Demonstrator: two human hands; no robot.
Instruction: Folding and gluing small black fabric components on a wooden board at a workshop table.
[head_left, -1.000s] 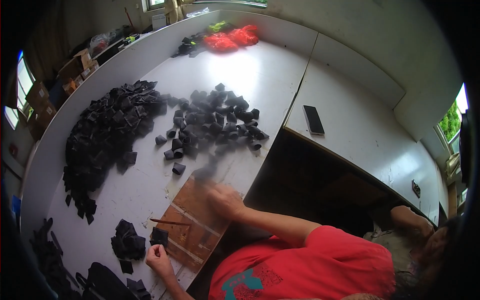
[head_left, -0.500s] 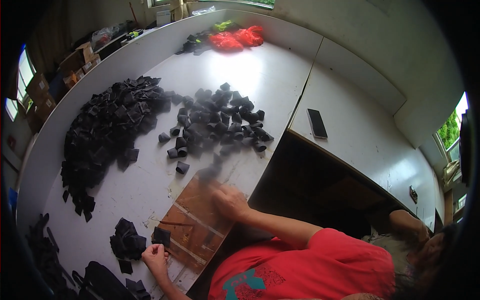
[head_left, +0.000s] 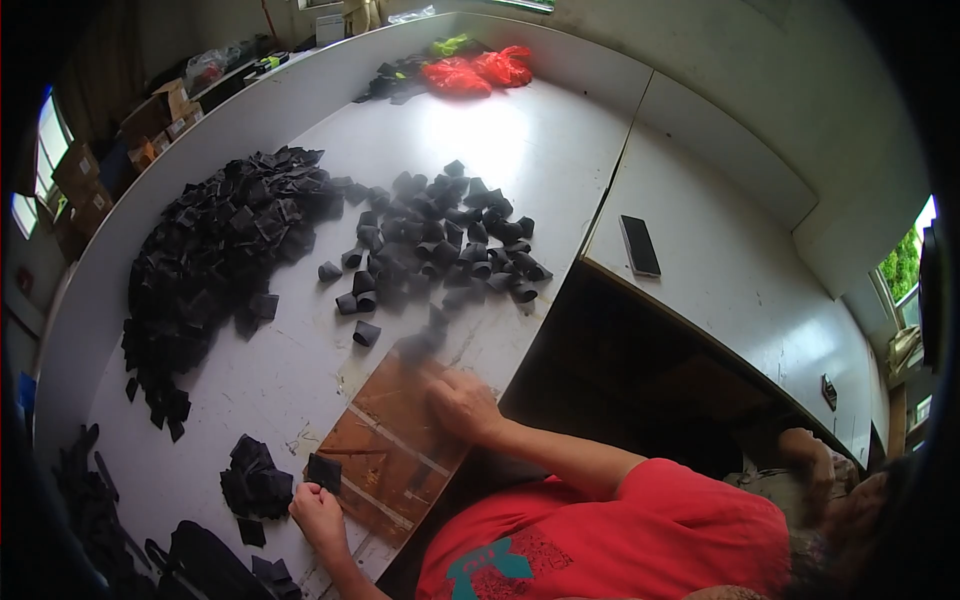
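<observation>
My left hand (head_left: pixel 319 513) is closed, thumb and fingertips pinching the lower edge of a flat black square piece (head_left: pixel 324 472) at the left edge of a brown wooden board (head_left: pixel 385 445). Just left of it lies a small heap of similar black pieces (head_left: pixel 256 480). My right hand (head_left: pixel 464 406) rests at the board's far right part with its fingers curled. A blurred dark patch (head_left: pixel 420 346) lies over its fingertips, so what they hold cannot be made out. Beyond it are scattered curled black pieces (head_left: pixel 366 333).
A large pile of flat black pieces (head_left: pixel 215 245) covers the table's left. Red plastic bags (head_left: pixel 458 77) lie at the far end. A phone (head_left: pixel 640 246) is on the right-hand table, past a dark gap. Another person's arm (head_left: pixel 808 462) shows at the right.
My left hand has shifted slightly right and up, its fingers now against the black square. My right hand has barely moved. The other person's arm at the right has changed position.
</observation>
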